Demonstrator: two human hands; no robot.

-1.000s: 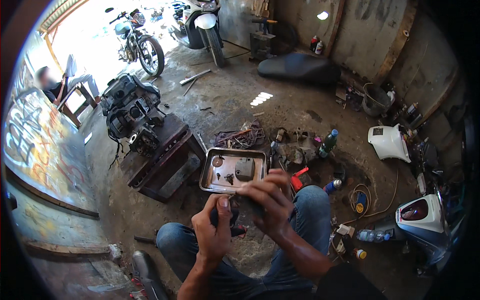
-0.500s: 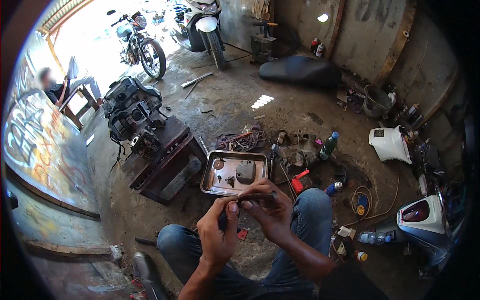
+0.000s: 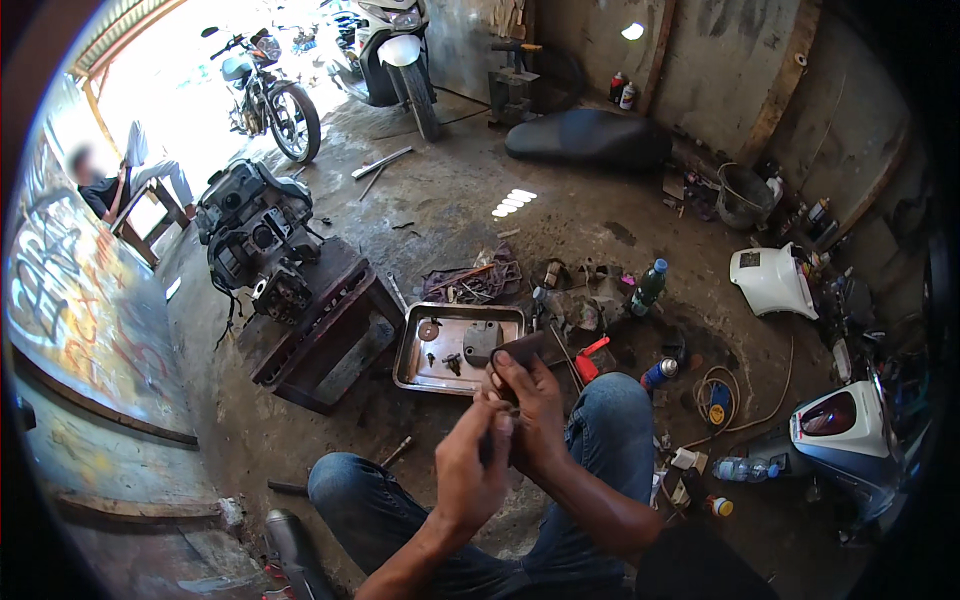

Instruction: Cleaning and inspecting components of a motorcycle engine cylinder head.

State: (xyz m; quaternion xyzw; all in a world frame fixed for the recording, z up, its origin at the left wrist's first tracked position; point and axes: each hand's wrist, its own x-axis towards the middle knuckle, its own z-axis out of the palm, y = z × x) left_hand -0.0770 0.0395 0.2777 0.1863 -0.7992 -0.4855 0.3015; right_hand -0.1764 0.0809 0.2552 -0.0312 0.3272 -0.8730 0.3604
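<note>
Between my knees, both hands meet just in front of a metal tray (image 3: 398, 372). A dark brown flat piece (image 3: 528, 346), its kind not clear, sticks out past the fingers of my right hand (image 3: 538, 415), which is closed on it. My left hand (image 3: 470, 465) is pinched just below, its fingertips touching the right hand's fingers; whatever lies in the pinch is hidden and slightly blurred. Inside the tray lie a grey metal cover (image 3: 483, 342), a round disc (image 3: 428, 330) and some small dark parts (image 3: 452, 361).
Left of the tray, an engine (image 3: 262, 240) rests on a dark wooden stand (image 3: 325, 345). A red-handled tool (image 3: 592, 358), a spray can (image 3: 660, 373), a green bottle (image 3: 650, 288) and a coiled hose (image 3: 735, 400) lie or stand to the right. A person (image 3: 110, 195) sits far left.
My right hand has turned more upright, and the flat piece now shows broader above it. My left hand has shifted right and lower. A rod-like tool on the floor has come into sight.
</note>
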